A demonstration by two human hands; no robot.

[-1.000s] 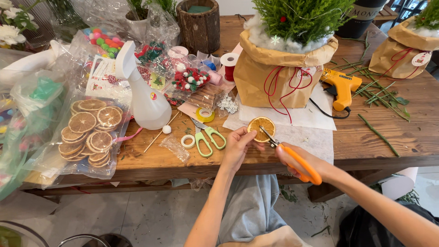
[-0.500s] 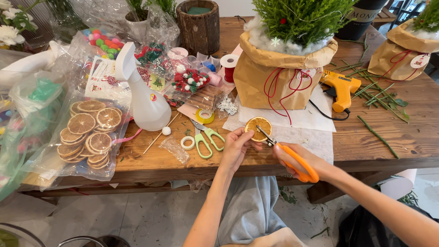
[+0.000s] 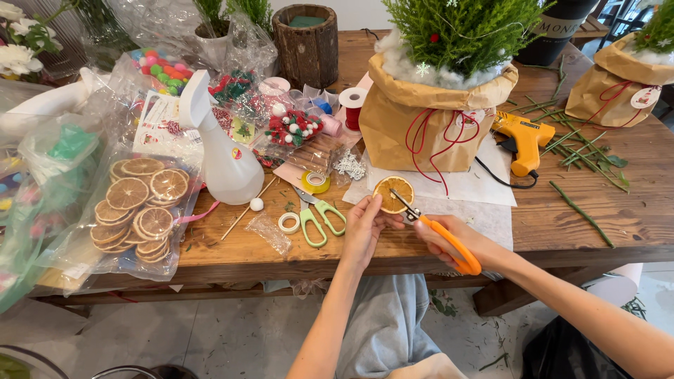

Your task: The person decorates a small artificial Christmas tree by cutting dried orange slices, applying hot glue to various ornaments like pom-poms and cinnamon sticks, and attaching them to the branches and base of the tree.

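My left hand (image 3: 364,228) pinches a dried orange slice (image 3: 390,191) by its lower left edge and holds it upright over the table's front edge. My right hand (image 3: 449,240) grips orange-handled scissors (image 3: 442,235), whose blades reach up to the slice's right side. Both hands hover above white paper (image 3: 463,196) in front of a small green tree wrapped in brown paper with red cord (image 3: 439,112).
Green-handled scissors (image 3: 317,214) and tape rolls (image 3: 288,222) lie left of my hands. A white spray bottle (image 3: 225,158) and a bag of dried orange slices (image 3: 137,207) sit further left. A yellow glue gun (image 3: 523,140), green sprigs and a second wrapped plant (image 3: 621,81) are at right.
Both hands and the slice stay in nearly the same spot; the scissor blades have shifted slightly against the slice's edge.
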